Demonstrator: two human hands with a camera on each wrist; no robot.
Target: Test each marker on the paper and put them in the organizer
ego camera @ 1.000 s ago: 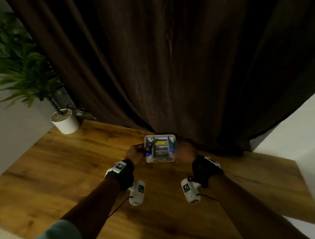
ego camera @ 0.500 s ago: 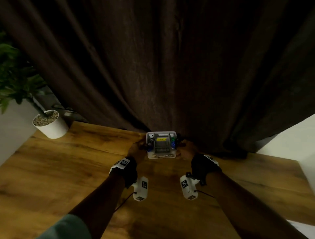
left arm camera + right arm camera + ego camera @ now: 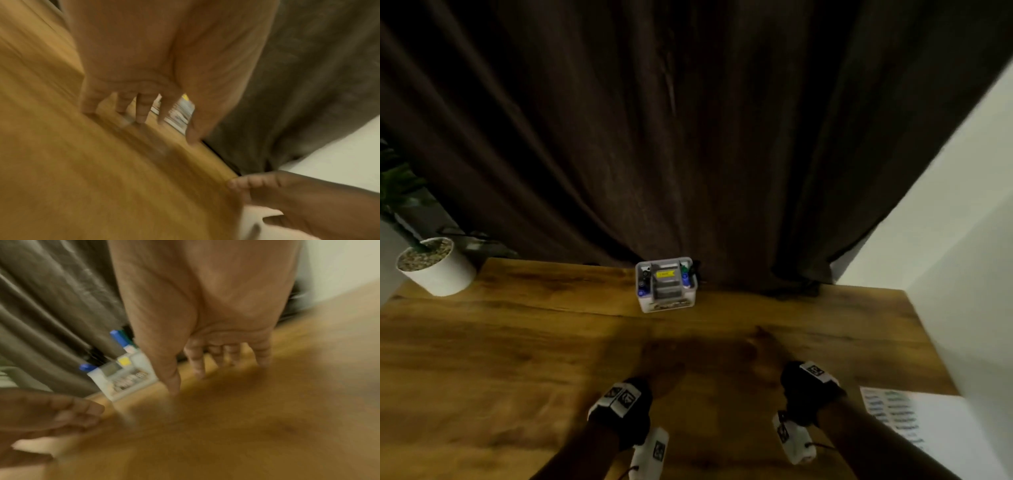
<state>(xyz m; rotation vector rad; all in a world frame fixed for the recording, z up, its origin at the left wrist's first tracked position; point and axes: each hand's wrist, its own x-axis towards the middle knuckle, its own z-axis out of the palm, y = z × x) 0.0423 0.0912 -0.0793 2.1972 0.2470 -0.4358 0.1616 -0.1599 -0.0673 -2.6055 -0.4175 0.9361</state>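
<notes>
White plastic organizer (image 3: 667, 285) with capped markers (image 3: 120, 338) stands at the wooden table's (image 3: 482, 342) far edge, against the brown curtain (image 3: 654, 137) — both hands, left hand (image 3: 659, 368) and right hand (image 3: 767, 356), hover apart, fingers spread, empty.

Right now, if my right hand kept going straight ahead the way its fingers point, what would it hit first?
Probably the brown curtain at the table's far edge. The right hand points forward over bare wood, and the white organizer sits off to its left, likely out of that line. Blur makes depth uncertain.
</notes>
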